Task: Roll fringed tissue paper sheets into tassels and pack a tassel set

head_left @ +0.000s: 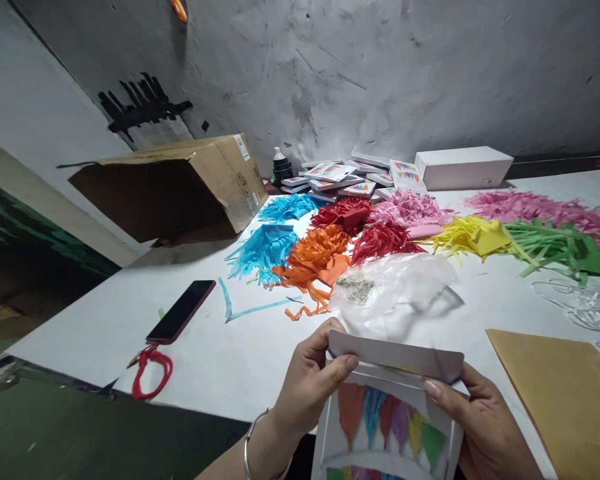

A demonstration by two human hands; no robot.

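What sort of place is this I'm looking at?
Likely a workshop or packing room: fringed bundles in several colours lie on the white table, flat printed boxes are piled by the grey wall, and a big cardboard carton lies open.

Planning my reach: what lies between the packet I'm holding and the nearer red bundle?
In the head view, a crumpled clear plastic bag lies between the packet and the nearer red bundle.

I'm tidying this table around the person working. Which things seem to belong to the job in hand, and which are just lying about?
Seem part of the job:
printed box, held by left hand and right hand
similar boxes piled at the back
fringed bundles, in colours like the box's picture
perhaps the white string

Probably just lying about:
phone with red strap
black bottle
blue scrap strips
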